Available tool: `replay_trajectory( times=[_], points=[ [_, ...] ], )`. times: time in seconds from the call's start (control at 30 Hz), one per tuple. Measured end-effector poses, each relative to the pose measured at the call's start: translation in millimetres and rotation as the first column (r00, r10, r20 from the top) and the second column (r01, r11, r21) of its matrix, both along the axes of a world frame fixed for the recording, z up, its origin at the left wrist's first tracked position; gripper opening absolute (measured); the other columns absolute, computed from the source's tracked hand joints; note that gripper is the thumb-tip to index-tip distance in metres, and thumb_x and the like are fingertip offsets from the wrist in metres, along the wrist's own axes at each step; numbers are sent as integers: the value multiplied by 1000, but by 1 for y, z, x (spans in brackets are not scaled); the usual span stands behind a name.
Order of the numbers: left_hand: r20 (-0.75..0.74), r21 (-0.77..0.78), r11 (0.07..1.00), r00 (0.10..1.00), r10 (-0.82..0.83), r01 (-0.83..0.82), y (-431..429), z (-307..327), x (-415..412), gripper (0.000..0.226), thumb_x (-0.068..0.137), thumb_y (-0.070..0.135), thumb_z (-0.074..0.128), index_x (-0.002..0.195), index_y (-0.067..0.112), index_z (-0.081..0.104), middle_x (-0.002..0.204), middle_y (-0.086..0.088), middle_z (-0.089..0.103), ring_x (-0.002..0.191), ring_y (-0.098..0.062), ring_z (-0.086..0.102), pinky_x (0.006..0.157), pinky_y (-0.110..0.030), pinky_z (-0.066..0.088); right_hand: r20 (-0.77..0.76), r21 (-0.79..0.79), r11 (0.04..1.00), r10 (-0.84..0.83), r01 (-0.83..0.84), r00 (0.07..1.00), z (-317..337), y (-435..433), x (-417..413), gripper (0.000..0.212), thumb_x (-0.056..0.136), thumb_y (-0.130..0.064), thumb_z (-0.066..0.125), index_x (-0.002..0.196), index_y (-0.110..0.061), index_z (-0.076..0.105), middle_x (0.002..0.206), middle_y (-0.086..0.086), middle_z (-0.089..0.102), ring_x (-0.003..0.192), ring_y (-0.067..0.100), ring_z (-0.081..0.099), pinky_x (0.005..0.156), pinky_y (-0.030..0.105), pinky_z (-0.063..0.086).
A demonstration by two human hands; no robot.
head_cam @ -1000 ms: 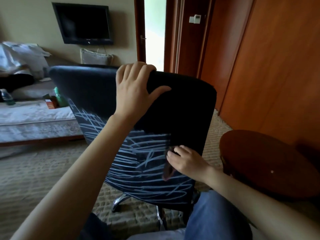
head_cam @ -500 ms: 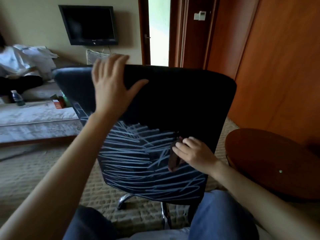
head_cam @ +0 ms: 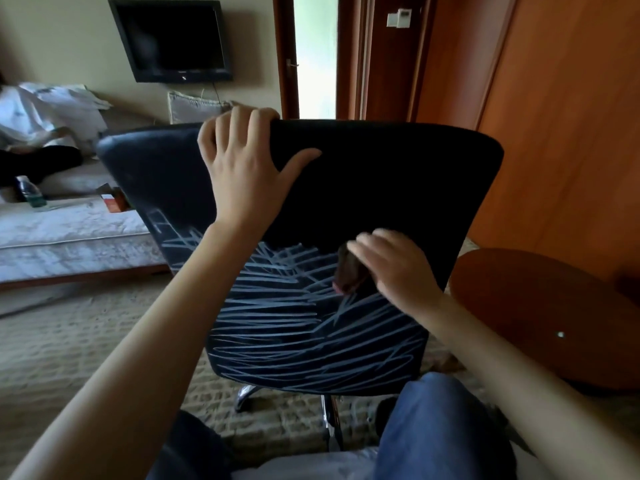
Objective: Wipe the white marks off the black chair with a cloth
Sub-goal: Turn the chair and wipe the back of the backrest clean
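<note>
Most of the cloth [head_cam: 349,273] hides under the blurred right hand [head_cam: 398,268] gripping it; left hand [head_cam: 242,168] clasps the chair [head_cam: 381,185] top.

The left hand [head_cam: 242,168] reaches forward on a bare, outstretched arm, fingers hooked over the top edge of the chair back [head_cam: 381,174], thumb splayed rightward. The right hand [head_cam: 398,268], lower and motion-blurred, grips a dark cloth [head_cam: 349,271] beneath its fingers.

The left hand [head_cam: 242,174] and right hand [head_cam: 398,268] are bare, forearms too; blue denim trousers [head_cam: 440,427] cover the knees, a pale garment hem [head_cam: 304,467] between them
</note>
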State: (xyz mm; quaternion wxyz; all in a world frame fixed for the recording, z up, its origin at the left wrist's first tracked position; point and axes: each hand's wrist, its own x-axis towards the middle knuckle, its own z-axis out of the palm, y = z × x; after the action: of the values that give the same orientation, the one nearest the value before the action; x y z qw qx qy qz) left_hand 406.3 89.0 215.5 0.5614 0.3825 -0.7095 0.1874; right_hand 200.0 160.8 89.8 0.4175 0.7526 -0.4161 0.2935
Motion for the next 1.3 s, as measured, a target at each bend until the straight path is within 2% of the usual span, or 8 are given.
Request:
replay_trajectory(
  times=[0.3, 0.5, 0.67, 0.8, 1.0, 1.13, 1.23, 1.3],
  points=[
    [103, -64, 998, 995, -13, 19, 6, -1, -15, 56, 87, 59, 50, 115, 12, 57, 112, -9, 58, 106, -30, 51, 102, -39, 23, -131, 206, 974, -72, 98, 989, -70, 5, -6, 7, 84, 0, 67, 87, -3, 72, 94, 13, 69, 84, 30, 65, 74, 37, 57],
    [58, -24, 999, 998, -20, 21, -7, -6, 24, 58, 87, 56, 52, 125, 12, 52, 123, -11, 54, 116, -27, 44, 106, -38, 21, 290, -43, 992, -101, 119, 952, 25, 4, 9, 35, 88, -7, 58, 120, -14, 47, 94, 19, 61, 68, 30, 58, 58, 36, 53],
    [55, -24, 999, 998, 23, -22, -10, -11, 23, 59, 88, 57, 49, 123, 9, 53, 122, -12, 54, 117, -30, 44, 109, -36, 17, 303, 387, 922, -146, 18, 942, -2, 21, 32, 40, 103, -31, 17, 126, -15, 46, 90, 15, 58, 46, 24, 48, 40, 34, 46],
    [31, -58, 998, 999, 26, -24, -10, -13, 22, 58, 88, 56, 49, 122, 9, 54, 121, -12, 55, 118, -30, 45, 110, -38, 18, 367, 638, 770, -287, -15, 885, -22, 30, 28, 27, 102, -35, 36, 108, -18, 56, 69, 5, 54, 53, 21, 52, 49, 34, 41],
    [14, -69, 997, 1000, -23, 24, -7, -17, 21, 53, 91, 44, 52, 129, 7, 51, 130, -14, 51, 127, -25, 36, 114, -44, 20, 752, 614, 705, -385, -355, 534, -26, 37, 29, 85, 72, -80, 46, 83, 3, 51, 74, 24, 52, 70, 32, 57, 62, 43, 41],
    [-42, -164, 961, 972, -232, 222, 20, -55, 16, 31, 91, 20, 54, 116, 2, 56, 117, -18, 56, 116, -26, 45, 99, -42, 34, 810, 572, 610, -524, -549, 262, -20, 38, 41, 64, 88, -59, 43, 67, 1, 46, 61, 14, 38, 55, 26, 47, 57, 28, 34],
    [-87, 165, 831, 847, -525, 532, 46, -107, 7, 20, 95, 21, 49, 96, 4, 60, 93, -2, 56, 87, -13, 54, 75, -30, 44, 823, 516, 577, -540, -633, 178, -21, 36, 47, 43, 99, -38, 42, 77, -5, 59, 71, 11, 56, 64, 18, 59, 55, 16, 42],
    [-275, 546, 590, 792, -544, 595, 61, -135, -2, 30, 94, 41, 48, 102, 13, 56, 96, 4, 58, 87, -4, 57, 74, -25, 49, 864, 431, 592, -489, -681, 123, -22, 35, 51, 27, 100, -29, 43, 89, -15, 64, 79, 2, 63, 74, 10, 64, 62, 12, 45]
  ],
)
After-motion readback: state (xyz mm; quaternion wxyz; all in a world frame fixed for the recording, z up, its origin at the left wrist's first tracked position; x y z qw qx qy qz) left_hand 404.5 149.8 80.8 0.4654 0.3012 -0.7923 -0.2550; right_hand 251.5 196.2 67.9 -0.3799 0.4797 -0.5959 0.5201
